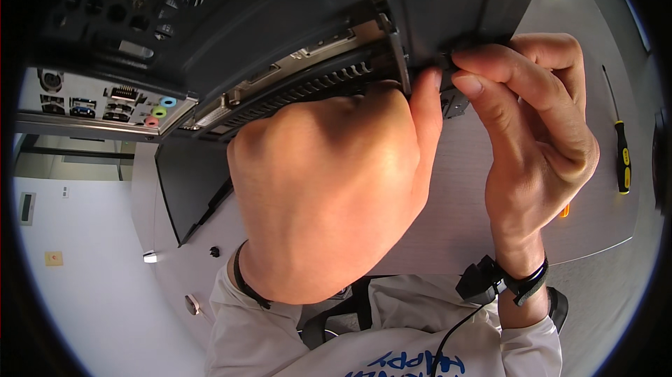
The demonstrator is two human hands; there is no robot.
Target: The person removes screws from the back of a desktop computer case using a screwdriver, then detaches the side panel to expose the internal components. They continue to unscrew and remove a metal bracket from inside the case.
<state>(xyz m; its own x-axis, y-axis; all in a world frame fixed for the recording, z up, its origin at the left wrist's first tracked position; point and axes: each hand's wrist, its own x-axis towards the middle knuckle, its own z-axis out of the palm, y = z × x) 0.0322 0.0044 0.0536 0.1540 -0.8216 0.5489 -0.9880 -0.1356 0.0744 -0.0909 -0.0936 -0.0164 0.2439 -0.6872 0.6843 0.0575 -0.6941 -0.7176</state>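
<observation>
Case [245, 34] with left hand [322, 174] and right hand [535, 125] at its slots [294, 86]

The left hand lies back up across the slots, fingers bent inward and their tips hidden; whether they grasp anything I cannot tell. Its thumb [427, 107] points up beside the end of a metal lip [399, 55]. The right hand has forefinger and thumb brought close together at the rim of the case, other fingers bent; what sits between the tips, if anything, I cannot tell. A dark piece [455, 105] shows between the two thumbs.

A black band [247, 279] circles the left wrist; the right wrist wears a strap [530, 284] and a black device [479, 280] with a cable [455, 331].

The case fills the upper left of the view, hiding the far part of the table [448, 230]. Left along it run a port panel [98, 109] and coloured jacks [161, 112], with vent holes [91, 7] above.

A screwdriver [622, 160] lies near the table's right edge, handle toward the near right corner. An orange thing [564, 212] peeks out beside the right hand, near the near edge. Toward the left edge are a dark panel [185, 188] and a small black thing [215, 252]. Beyond stands a white wall [91, 230].
</observation>
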